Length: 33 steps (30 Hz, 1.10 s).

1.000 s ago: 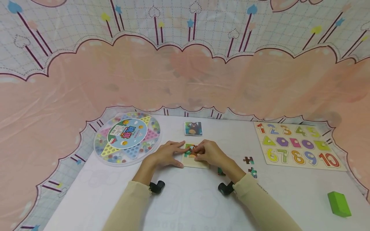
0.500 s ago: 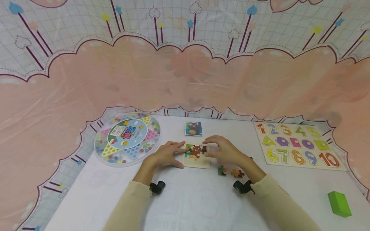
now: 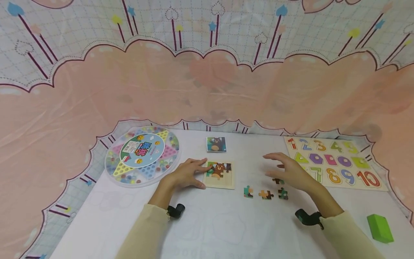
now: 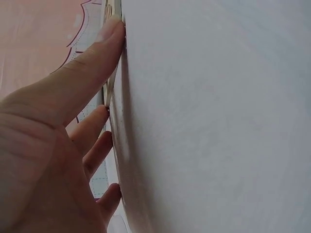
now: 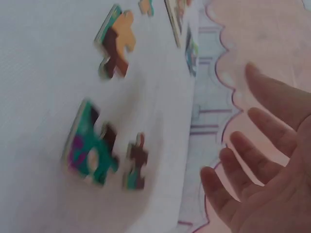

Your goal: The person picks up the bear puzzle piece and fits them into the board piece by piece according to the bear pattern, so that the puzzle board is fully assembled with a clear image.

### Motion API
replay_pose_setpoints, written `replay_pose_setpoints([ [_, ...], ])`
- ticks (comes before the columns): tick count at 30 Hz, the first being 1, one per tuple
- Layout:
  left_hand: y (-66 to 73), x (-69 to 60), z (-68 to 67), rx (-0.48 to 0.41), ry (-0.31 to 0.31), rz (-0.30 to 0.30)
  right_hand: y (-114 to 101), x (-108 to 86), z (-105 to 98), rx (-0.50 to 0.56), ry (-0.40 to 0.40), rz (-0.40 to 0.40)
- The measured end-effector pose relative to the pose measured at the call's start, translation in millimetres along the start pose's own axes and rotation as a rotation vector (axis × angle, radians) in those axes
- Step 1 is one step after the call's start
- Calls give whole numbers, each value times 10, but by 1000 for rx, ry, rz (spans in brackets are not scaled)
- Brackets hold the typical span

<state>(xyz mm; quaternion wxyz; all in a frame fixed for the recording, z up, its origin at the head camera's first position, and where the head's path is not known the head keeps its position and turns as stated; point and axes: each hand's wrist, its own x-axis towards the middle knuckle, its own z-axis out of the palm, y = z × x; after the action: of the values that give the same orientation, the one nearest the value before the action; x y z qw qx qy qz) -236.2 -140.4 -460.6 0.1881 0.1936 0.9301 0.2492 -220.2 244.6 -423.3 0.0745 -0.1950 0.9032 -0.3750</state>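
A small wooden jigsaw board (image 3: 226,183) lies mid-table with a partly filled bear picture (image 3: 218,169). My left hand (image 3: 185,173) rests at its left side, fingers stretched, one fingertip on the picture and the thumb by the lower left corner. In the left wrist view the thumb (image 4: 92,68) touches the board's edge. Spread and holding nothing, my right hand (image 3: 292,172) hovers over several loose jigsaw pieces to the board's right. Among them are an orange-brown piece (image 3: 266,195) and a green piece (image 3: 283,194); another piece (image 3: 277,181) is partly covered by the hand.
A bear picture card (image 3: 216,144) lies behind the board. Left of it sits a round Chinese checkers set (image 3: 142,156). A number puzzle board (image 3: 339,163) lies at the back right, and a green block (image 3: 380,228) near the right front.
My right hand has let go of a jigsaw piece at the picture's upper right and moved right, over the loose pieces. The left hand has stayed at the board.
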Motion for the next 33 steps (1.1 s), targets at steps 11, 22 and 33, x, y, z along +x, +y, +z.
replay_pose_setpoints([
  [11,35,-36,-5,6,-6,5,313,-288,21,-36,-6,180],
  [22,65,-34,9,33,-2,25,402,-226,114,-123,26,188],
  [33,78,-57,-2,-1,0,36,379,-195,112,-130,4,211],
])
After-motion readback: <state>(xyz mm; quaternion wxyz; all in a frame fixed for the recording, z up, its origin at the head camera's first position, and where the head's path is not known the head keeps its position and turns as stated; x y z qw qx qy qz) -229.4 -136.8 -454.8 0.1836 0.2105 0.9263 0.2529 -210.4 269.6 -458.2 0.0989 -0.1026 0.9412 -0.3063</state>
